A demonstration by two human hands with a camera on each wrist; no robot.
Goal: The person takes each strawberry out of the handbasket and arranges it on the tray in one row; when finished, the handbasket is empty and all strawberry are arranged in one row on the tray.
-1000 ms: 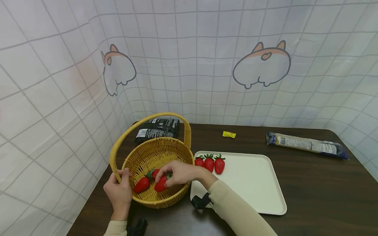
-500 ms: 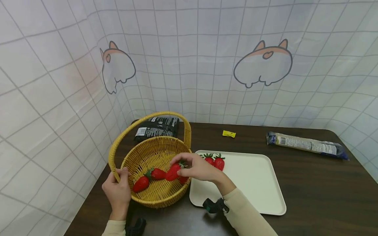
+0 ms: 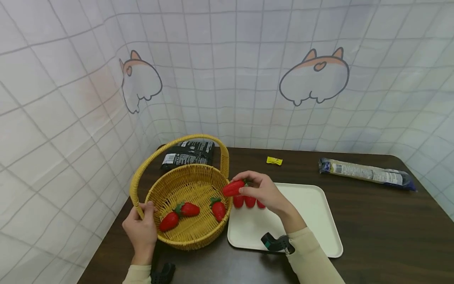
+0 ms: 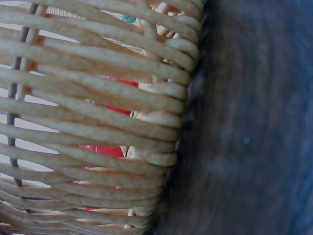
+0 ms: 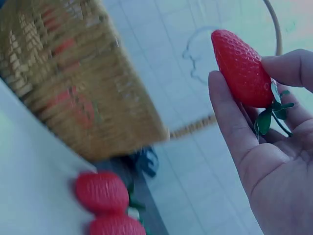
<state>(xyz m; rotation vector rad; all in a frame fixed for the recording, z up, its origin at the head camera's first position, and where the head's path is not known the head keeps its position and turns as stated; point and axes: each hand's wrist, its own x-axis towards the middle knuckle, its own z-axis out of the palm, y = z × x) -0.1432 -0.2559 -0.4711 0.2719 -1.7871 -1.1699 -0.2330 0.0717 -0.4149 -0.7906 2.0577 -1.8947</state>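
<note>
From my seat, the right hand has a berry pinched between thumb and fingers, mid-frame, about where the basket and tray meet. Left hand, lower left, is curled round the foot of the handle. Berry looks like a light, fairly stiff fake to me, glossy so maybe slippery. I'd grab the fat middle and keep off the floppy-looking leaves.
</note>
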